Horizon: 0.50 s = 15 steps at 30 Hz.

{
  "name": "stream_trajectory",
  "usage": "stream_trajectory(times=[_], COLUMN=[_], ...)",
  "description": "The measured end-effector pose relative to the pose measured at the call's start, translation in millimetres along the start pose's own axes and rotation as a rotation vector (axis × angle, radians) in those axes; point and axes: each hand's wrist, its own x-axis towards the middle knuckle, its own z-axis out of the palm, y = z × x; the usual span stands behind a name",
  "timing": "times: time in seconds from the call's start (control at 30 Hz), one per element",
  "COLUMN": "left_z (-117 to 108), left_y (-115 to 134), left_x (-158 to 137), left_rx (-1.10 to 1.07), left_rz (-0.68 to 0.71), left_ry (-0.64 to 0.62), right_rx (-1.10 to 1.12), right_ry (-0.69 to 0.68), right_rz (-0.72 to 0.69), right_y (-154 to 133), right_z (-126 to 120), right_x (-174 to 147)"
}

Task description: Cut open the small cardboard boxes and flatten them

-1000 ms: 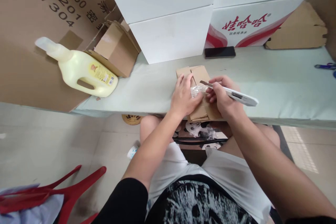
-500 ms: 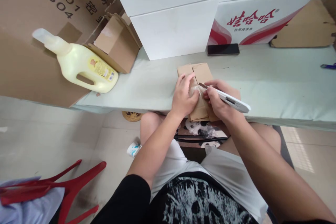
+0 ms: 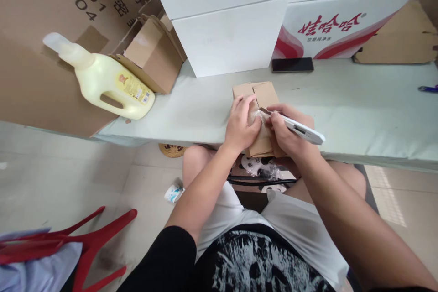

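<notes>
A small brown cardboard box (image 3: 267, 95) lies at the front edge of the cloth-covered table, its top flaps meeting at a seam. My left hand (image 3: 241, 123) grips the box from the left, fingers curled over the top and thumb beside a crumpled piece of clear tape (image 3: 256, 115). In my right hand (image 3: 289, 132) is a white utility knife (image 3: 304, 129), held like a pen. Its dark blade tip points left, at the tape over the seam. Whether the blade touches the tape or cardboard I cannot tell.
A yellow detergent bottle (image 3: 112, 84) stands left, by an opened carton (image 3: 153, 52). White boxes (image 3: 232, 41) are stacked behind, with a black phone (image 3: 292, 65) at their foot. Crumpled clear plastic (image 3: 272, 172) lies below the table edge. A red stool (image 3: 99, 242) stands lower left.
The view has shifted slightly. My right hand has tilted the knife a little, its rear end now slightly lower and further left. My left hand keeps its grip on the box.
</notes>
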Motion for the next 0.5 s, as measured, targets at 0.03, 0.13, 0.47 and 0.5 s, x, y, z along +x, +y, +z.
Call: stream_trajectory(times=[0.03, 0.13, 0.47, 0.5], left_z=[0.1, 0.1, -0.3, -0.2], left_y=[-0.1, 0.1, 0.3, 0.0], left_x=[0.1, 0.9, 3.3, 2.9], left_rx=[-0.003, -0.017, -0.048, -0.046], left_rz=[-0.001, -0.01, -0.04, -0.033], left_ry=[0.0, 0.0, -0.01, -0.006], right_rx=[-0.002, -0.008, -0.061, -0.062], right_ry=[0.003, 0.011, 0.011, 0.013], right_rz=[-0.003, -0.033, -0.08, -0.08], right_y=[-0.4, -0.9, 0.7, 0.7], right_z=[0.0, 0.4, 0.4, 0.4], right_x=[0.1, 0.8, 0.5, 0.2])
